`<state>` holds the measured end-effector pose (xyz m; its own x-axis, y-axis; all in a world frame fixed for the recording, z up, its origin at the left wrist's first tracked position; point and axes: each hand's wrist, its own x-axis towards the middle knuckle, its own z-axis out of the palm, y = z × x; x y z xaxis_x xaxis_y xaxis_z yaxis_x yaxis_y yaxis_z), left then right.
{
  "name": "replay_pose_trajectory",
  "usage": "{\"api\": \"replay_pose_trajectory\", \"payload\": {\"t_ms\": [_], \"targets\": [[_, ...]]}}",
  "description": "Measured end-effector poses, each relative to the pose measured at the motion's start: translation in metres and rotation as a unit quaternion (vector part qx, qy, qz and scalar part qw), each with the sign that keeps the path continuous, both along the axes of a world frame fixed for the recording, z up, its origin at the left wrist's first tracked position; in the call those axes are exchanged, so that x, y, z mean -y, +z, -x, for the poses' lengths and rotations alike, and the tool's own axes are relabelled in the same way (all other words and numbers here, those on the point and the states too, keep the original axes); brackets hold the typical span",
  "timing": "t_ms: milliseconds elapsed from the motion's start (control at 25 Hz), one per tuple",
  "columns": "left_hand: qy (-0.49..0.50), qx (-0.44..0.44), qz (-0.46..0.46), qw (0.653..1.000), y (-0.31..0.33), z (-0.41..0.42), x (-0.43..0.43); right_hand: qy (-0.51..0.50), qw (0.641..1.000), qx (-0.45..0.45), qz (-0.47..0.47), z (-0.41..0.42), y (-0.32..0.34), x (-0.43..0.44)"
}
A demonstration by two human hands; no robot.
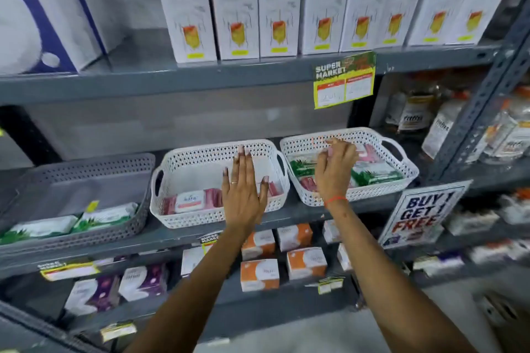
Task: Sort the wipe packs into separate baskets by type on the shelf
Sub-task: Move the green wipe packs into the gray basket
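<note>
Three baskets sit in a row on the middle grey shelf (177,233). Grey basket (86,235) at left holds two green-and-white wipe packs (71,222) along its front wall. Middle white basket (200,216) holds a pink wipe pack with white lid (190,201) at the front, more pink partly hidden behind the left hand. Right white basket (370,195) holds a mix: green packs (372,173) at left and right, pink packs (368,153) at back and front-left.

Left hand (243,195) is over the middle white basket, palm down, fingers straight and close together, thumb spread, ring on one finger; holding nothing visible. Cannot tell if it touches the packs below.

Right hand (334,169) is over the right white basket, red thread on the wrist, fingers curled downward and bunched toward the packs. Cannot tell whether it grips a pack; fingertips are blurred against the pink ones.

Upper shelf: row of white Vizyme boxes (235,8). A Supermarket price tag (344,80) hangs from the shelf edge. A "Buy 1 Get 1 Free" sign (421,215) stands just right of the right basket. Orange-and-white boxes (259,275) sit on the lower shelf.
</note>
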<state>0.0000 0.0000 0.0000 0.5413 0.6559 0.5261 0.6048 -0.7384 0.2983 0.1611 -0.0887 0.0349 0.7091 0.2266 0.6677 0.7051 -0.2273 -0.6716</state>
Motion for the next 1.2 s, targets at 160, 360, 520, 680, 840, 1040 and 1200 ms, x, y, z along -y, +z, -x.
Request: {"api": "replay_pose_trajectory", "payload": {"t_ms": [160, 360, 520, 680, 840, 1040, 1200], "targets": [[0.03, -0.135, 0.071, 0.988, -0.025, -0.006, -0.02, 0.051, 0.934, -0.125, 0.331, -0.067, -0.027, -0.019], [0.051, -0.179, 0.069, 0.98, -0.03, -0.008, -0.017, 0.147, 0.851, -0.042, 0.502, -0.105, -0.044, -0.063], [0.059, -0.169, 0.059, 0.982, -0.035, -0.008, -0.019, 0.211, 0.764, -0.008, 0.61, -0.124, -0.041, -0.088], [0.052, -0.16, 0.051, 0.984, -0.041, -0.008, -0.022, 0.221, 0.768, -0.006, 0.601, -0.128, -0.045, -0.099], [0.035, -0.161, 0.052, 0.985, -0.04, -0.006, -0.025, 0.124, 0.793, 0.024, 0.595, -0.121, -0.038, -0.094], [0.04, -0.167, 0.018, 0.985, -0.041, 0.024, -0.043, -0.032, 0.918, 0.022, 0.395, -0.068, -0.007, -0.089], [0.145, -0.11, 0.007, 0.983, -0.046, 0.088, -0.072, 0.064, 0.941, 0.049, 0.329, 0.001, 0.013, -0.117]]}}
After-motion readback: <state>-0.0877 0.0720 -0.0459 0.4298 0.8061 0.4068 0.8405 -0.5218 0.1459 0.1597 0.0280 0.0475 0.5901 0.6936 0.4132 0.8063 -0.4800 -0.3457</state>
